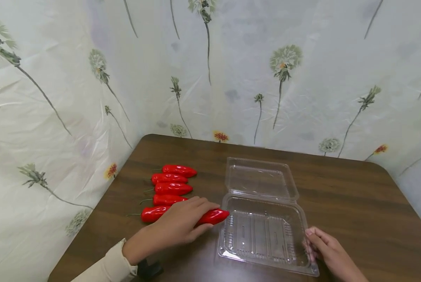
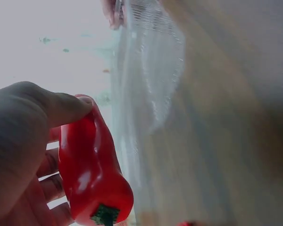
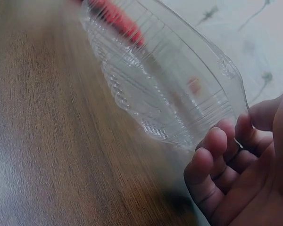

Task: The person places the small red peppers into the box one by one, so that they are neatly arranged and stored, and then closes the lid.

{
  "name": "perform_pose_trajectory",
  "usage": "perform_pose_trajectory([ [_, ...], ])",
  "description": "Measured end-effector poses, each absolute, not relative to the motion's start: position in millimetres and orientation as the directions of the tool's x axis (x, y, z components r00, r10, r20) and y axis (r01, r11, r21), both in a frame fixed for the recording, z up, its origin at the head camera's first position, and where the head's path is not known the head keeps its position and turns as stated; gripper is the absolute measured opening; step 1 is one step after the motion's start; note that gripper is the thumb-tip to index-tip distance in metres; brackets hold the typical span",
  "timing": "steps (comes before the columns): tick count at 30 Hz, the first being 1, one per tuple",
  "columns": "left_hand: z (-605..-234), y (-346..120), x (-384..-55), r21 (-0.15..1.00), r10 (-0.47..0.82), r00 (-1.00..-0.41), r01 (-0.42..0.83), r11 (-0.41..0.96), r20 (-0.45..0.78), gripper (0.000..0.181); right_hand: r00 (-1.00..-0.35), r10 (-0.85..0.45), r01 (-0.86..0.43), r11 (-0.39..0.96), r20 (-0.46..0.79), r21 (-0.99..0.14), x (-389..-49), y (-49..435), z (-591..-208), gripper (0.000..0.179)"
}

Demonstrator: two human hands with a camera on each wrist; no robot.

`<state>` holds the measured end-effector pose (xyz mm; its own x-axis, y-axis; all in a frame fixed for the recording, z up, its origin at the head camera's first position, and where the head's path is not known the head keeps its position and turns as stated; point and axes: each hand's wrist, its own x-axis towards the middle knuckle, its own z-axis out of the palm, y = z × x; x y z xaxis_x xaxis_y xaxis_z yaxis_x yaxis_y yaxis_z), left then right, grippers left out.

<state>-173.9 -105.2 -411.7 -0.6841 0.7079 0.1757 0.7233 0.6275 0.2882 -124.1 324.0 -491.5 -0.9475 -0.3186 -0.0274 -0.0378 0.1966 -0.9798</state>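
Note:
My left hand (image 1: 182, 219) holds a glossy red pepper (image 1: 214, 216) between thumb and fingers, its pointed tip at the left rim of a clear plastic clamshell container (image 1: 263, 231). The left wrist view shows the thumb lying along this pepper (image 2: 92, 165), its green stem end toward the camera. The container lies with its lid (image 1: 259, 178) folded back away from me. At the base's right edge, my right hand (image 1: 331, 250) pinches the rim. In the right wrist view, thumb and forefinger meet on that clear rim (image 3: 231, 75), the other fingers curled below.
Several more red peppers (image 1: 173, 189) lie in a column on the left of the brown wooden table (image 1: 351, 196), stems pointing left. The nearest one (image 1: 154, 214) is partly covered by my left hand. A flower-patterned sheet (image 1: 231, 78) hangs behind the table.

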Motion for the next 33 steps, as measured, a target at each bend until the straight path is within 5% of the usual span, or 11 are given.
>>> perform_pose_trajectory([
  [17, -401.1, -0.4, -208.5, 0.118, 0.864, -0.472, 0.882, 0.457, 0.178, 0.048, -0.955, -0.293, -0.025, 0.208, -0.037, -0.978, -122.6, 323.6, -489.2, 0.030],
  [33, -411.2, 51.6, -220.5, 0.038, 0.901, -0.430, 0.903, 0.428, 0.063, 0.045, -0.952, -0.304, -0.028, 0.210, -0.038, -0.977, -122.8, 326.2, -489.4, 0.030],
])
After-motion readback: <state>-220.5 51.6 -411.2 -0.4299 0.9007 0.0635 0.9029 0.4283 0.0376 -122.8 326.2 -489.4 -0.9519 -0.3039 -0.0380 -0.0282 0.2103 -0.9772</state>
